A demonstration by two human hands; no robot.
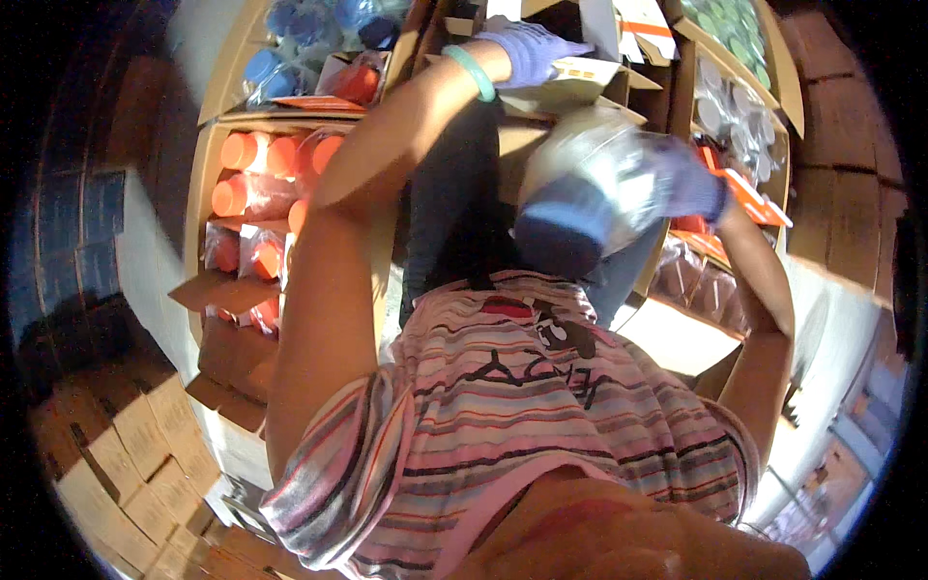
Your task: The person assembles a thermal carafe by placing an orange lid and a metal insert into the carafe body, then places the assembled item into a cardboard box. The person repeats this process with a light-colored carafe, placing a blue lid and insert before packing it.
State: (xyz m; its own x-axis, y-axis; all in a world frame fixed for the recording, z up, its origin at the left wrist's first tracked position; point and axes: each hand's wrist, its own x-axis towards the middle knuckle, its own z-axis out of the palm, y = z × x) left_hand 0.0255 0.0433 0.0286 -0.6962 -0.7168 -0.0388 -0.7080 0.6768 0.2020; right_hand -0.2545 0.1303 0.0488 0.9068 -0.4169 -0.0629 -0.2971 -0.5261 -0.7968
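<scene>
In a purple glove, my left hand [530,48] is at the top middle. Its fingers close over the edge of a small carton [553,89] with orange marks. My right hand [691,179], also gloved in purple, grips a clear plastic-wrapped jar [592,155] from its right side. The jar is tilted, with its dark blue lid [561,227] toward my body, and motion blurs it. Part of my right hand's fingers is hidden behind the shiny wrap.
On the left, one open cardboard box [201,208] holds several orange-lidded containers. Beyond it, another box [230,68] holds blue-lidded ones. Bagged clear containers [739,111] fill a box at the right, with green-topped items [730,34] farther back. Stacked cartons [841,213] line the right side.
</scene>
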